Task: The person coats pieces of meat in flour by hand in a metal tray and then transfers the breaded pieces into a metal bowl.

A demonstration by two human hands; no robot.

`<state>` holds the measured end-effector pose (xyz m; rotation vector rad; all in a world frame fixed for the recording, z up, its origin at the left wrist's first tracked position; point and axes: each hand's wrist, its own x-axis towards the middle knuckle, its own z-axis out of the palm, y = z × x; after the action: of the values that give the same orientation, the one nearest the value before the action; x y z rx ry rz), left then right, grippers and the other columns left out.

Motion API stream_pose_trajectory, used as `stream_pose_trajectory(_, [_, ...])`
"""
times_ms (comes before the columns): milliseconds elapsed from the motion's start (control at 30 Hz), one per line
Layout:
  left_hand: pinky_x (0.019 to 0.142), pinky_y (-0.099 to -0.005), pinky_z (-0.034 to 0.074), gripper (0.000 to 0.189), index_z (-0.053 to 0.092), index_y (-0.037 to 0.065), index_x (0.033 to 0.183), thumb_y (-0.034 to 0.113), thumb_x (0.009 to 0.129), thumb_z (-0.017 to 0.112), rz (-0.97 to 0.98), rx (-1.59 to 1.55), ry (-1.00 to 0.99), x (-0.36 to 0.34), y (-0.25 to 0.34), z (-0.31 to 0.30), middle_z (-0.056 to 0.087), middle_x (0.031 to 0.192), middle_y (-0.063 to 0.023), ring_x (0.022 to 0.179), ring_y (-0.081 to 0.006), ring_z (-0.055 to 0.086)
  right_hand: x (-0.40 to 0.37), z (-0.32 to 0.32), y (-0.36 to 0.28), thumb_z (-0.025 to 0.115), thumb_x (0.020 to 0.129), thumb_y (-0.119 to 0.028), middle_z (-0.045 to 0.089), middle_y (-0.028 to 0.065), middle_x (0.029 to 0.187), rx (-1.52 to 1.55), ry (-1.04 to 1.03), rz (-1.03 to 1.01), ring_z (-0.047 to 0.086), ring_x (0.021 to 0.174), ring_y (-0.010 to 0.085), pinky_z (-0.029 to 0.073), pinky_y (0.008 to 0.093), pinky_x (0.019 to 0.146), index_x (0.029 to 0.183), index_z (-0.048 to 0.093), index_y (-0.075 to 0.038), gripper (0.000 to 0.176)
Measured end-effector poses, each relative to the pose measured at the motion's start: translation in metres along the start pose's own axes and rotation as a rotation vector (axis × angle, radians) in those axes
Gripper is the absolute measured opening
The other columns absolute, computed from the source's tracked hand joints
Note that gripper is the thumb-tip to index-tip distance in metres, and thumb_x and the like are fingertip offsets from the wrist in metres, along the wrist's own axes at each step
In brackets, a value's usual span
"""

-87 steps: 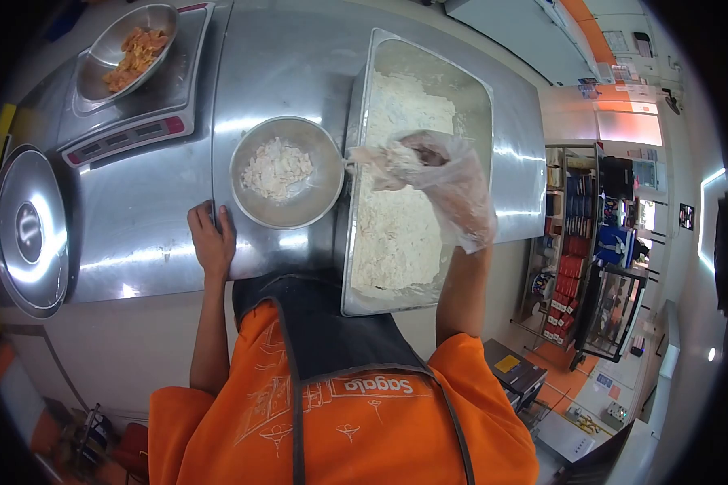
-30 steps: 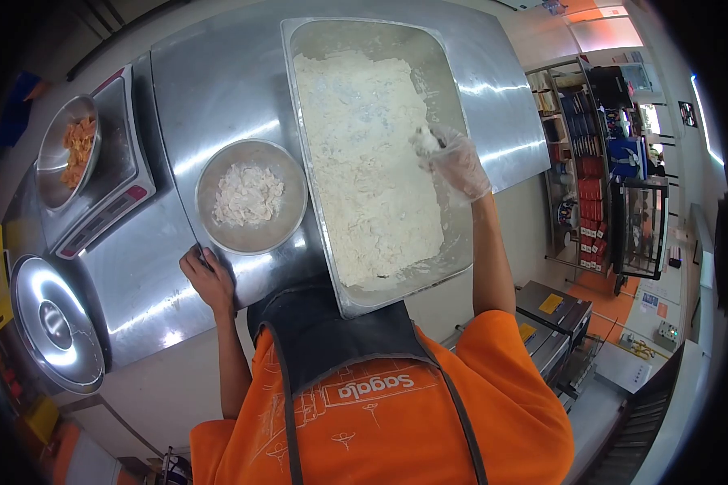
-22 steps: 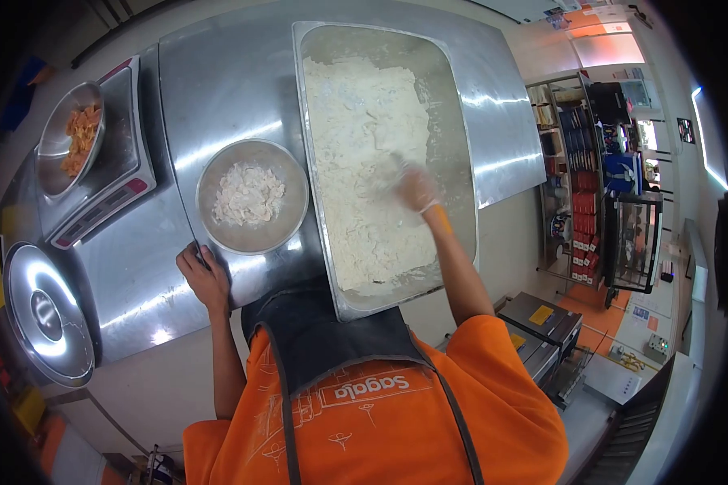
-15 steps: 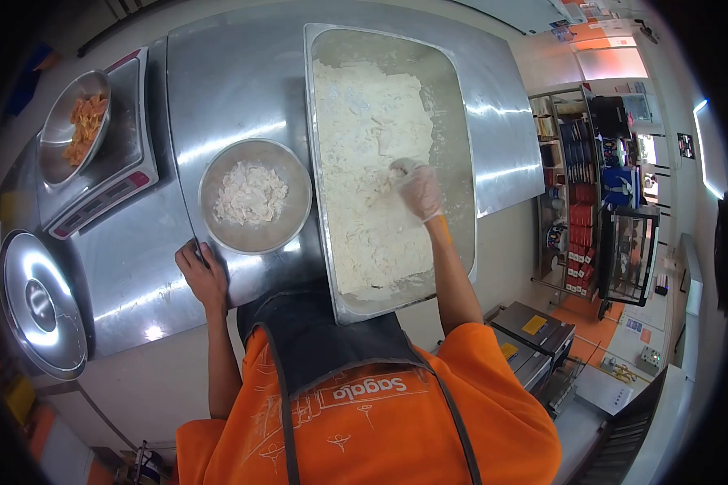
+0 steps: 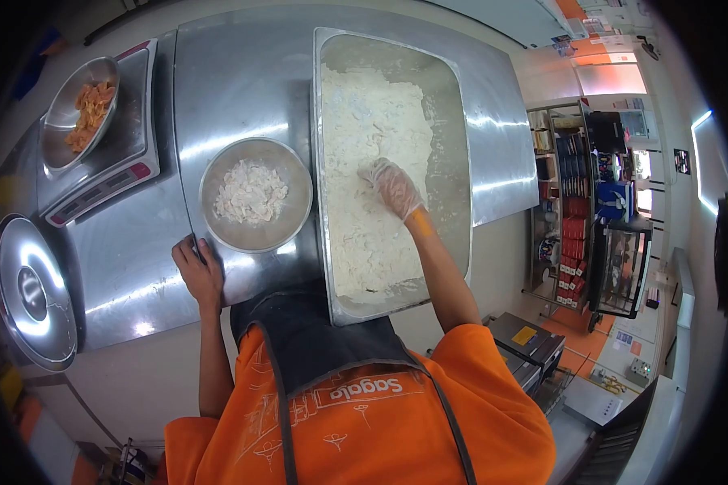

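My right hand (image 5: 398,190), in a clear plastic glove, is down at the white flour (image 5: 372,242) in a deep rectangular metal tray (image 5: 464,162). Its fingers are drawn together at the flour's surface; whatever they hold is hidden. Lumpy, flour-covered pieces show in the flour around the fingertips. My bare left hand (image 5: 199,273) rests on the near edge of the steel table (image 5: 243,73), fingers a little bent and thumb apart, holding nothing. Just beyond it stands a round metal bowl (image 5: 299,214) with flour-coated pieces (image 5: 251,191) inside.
On the left, a scale (image 5: 105,194) carries a metal bowl (image 5: 50,133) of orange-coloured raw pieces (image 5: 91,115). A round metal lid (image 5: 36,295) lies at the table's left end. Shelving (image 5: 570,202) with red and blue items stands off to the right.
My right hand has moved left and slightly nearer my body, lower into the flour. My left hand stays on the table edge. The view has shifted slightly.
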<state>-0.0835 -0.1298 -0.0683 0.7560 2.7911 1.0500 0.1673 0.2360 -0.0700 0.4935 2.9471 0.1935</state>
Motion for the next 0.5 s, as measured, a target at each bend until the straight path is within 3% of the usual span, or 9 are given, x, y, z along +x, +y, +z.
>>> stream_pose_trajectory(33, [0.089, -0.0431, 0.044, 0.03, 0.054, -0.006, 0.114, 0.02, 0.099, 0.049, -0.005, -0.005, -0.001, 0.0, 0.0, 0.0, 0.052, 0.109, -0.0207, 0.102, -0.0374, 0.055, -0.001, 0.003, 0.006, 0.067, 0.083, -0.019, 0.067, 0.0135, 0.094, -0.005, 0.001, -0.008, 0.065, 0.09, 0.0266, 0.051, 0.035, 0.078, 0.108, 0.068, -0.011, 0.026])
stream_pose_trajectory(100, [0.089, -0.0431, 0.044, 0.03, 0.054, -0.006, 0.115, 0.02, 0.099, 0.049, -0.013, -0.011, 0.001, 0.0, 0.001, 0.0, 0.052, 0.109, -0.0207, 0.102, -0.0374, 0.055, -0.005, 0.004, 0.022, 0.066, 0.078, -0.013, 0.065, 0.0159, 0.087, 0.361, 0.208, 0.074, 0.064, 0.081, 0.0277, 0.051, 0.037, 0.073, 0.101, 0.068, -0.007, 0.024])
stream_pose_trajectory(133, [0.089, -0.0431, 0.044, 0.03, 0.054, -0.005, 0.115, 0.02, 0.099, 0.049, -0.012, -0.015, -0.005, 0.0, 0.001, -0.001, 0.052, 0.11, -0.0206, 0.102, -0.0375, 0.055, -0.005, -0.014, 0.022, 0.066, 0.078, -0.013, 0.065, 0.0159, 0.087, 0.359, 0.208, 0.068, 0.064, 0.081, 0.0277, 0.051, 0.037, 0.073, 0.101, 0.068, -0.007, 0.024])
stream_pose_trajectory(200, [0.09, -0.0431, 0.044, 0.03, 0.054, -0.005, 0.115, 0.02, 0.099, 0.049, -0.022, -0.008, -0.006, 0.001, 0.001, -0.001, 0.052, 0.11, -0.0206, 0.103, -0.0375, 0.055, -0.003, -0.081, 0.017, 0.071, 0.079, -0.009, 0.069, 0.0104, 0.085, 0.638, 0.28, 0.353, 0.065, 0.076, 0.0177, 0.051, 0.0299, 0.07, 0.101, 0.072, -0.006, 0.023])
stream_pose_trajectory(233, [0.09, -0.043, 0.044, 0.03, 0.054, -0.005, 0.115, 0.02, 0.099, 0.05, -0.026, 0.0, -0.012, 0.001, 0.001, 0.0, 0.052, 0.11, -0.0206, 0.103, -0.0375, 0.054, -0.001, -0.095, 0.021, 0.071, 0.079, -0.009, 0.069, 0.0104, 0.085, 0.635, 0.279, 0.352, 0.065, 0.076, 0.0177, 0.051, 0.0299, 0.07, 0.101, 0.072, -0.006, 0.023])
stream_pose_trajectory(300, [0.09, -0.043, 0.044, 0.031, 0.054, -0.005, 0.116, 0.02, 0.099, 0.049, -0.026, 0.001, -0.012, 0.0, 0.0, 0.0, 0.052, 0.111, -0.0206, 0.104, -0.0375, 0.054, 0.002, -0.11, 0.033, 0.072, 0.072, -0.008, 0.068, 0.0146, 0.081, 0.801, 0.351, 0.566, 0.066, 0.072, 0.0249, 0.051, 0.0319, 0.066, 0.095, 0.073, -0.006, 0.024])
stream_pose_trajectory(433, [0.091, -0.043, 0.044, 0.031, 0.054, -0.005, 0.116, 0.021, 0.1, 0.049, -0.032, 0.007, -0.016, 0.0, 0.0, 0.0, 0.052, 0.111, -0.0204, 0.104, -0.0374, 0.054, 0.006, -0.106, 0.059, 0.071, 0.073, -0.007, 0.069, 0.0144, 0.084, 0.818, 0.486, 0.519, 0.066, 0.072, 0.0238, 0.05, 0.0312, 0.066, 0.096, 0.074, -0.008, 0.023])
stream_pose_trajectory(500, [0.091, -0.043, 0.044, 0.032, 0.054, -0.005, 0.116, 0.021, 0.1, 0.049, -0.034, 0.003, -0.015, 0.0, 0.0, -0.001, 0.052, 0.111, -0.0204, 0.104, -0.0375, 0.054, 0.013, -0.095, 0.066, 0.069, 0.074, -0.007, 0.07, 0.014, 0.086, 0.617, 0.572, 0.513, 0.067, 0.074, 0.0259, 0.051, 0.0329, 0.067, 0.096, 0.074, -0.006, 0.023])
